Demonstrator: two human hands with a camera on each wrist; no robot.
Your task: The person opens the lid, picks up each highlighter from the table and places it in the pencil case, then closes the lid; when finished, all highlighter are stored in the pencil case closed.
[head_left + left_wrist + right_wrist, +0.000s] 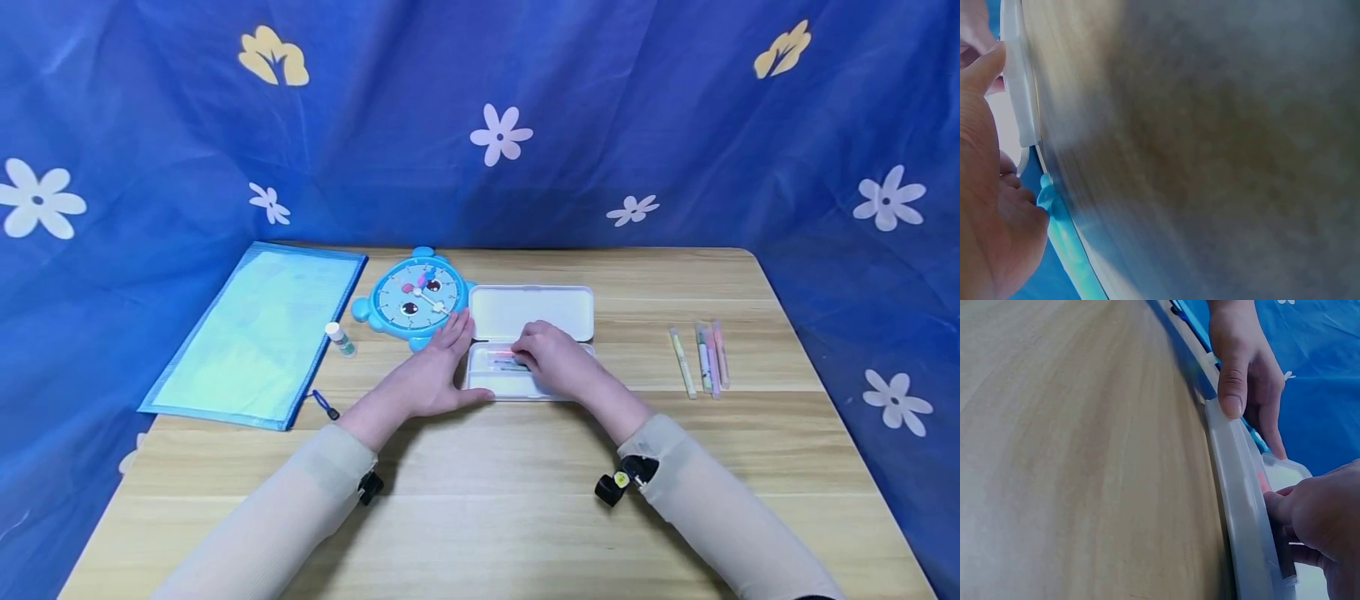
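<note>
Spread left hand [435, 377] is touching an apparently part-filled case [498, 386]; right hand [557, 360] is pinching a dark pen [1281, 549] inside, other pens [712, 360] lying outside, right of both hands.

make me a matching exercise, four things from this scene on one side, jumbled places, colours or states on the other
1. white case
2. clock
3. yellow-green pen
4. right hand

A. lying well to the right of the white case
B. dipping into the white case
C. standing open
D. blue, with eyes

Pairs: 1-C, 2-D, 3-A, 4-B
</note>
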